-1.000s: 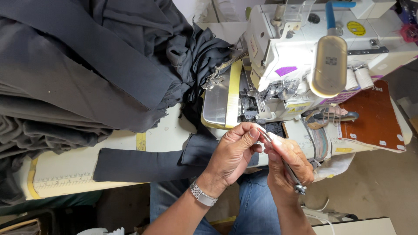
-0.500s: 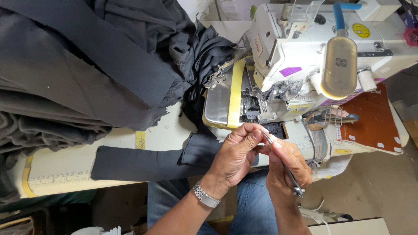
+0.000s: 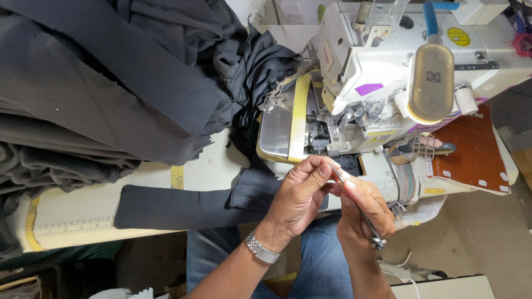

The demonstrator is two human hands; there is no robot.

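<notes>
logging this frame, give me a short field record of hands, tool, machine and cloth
left hand: fingertips pinched against the tweezer tips, wristwatch on the wrist
right hand: grips metal tweezers
machine: white overlock sewing machine just beyond the hands
cloth: dark strip flat on the table; dark fabric pile behind

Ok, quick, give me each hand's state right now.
Left hand: fingers pinched shut at the tip of the tweezers; what they pinch cannot be told.
Right hand: closed, holding the tweezers.
</notes>
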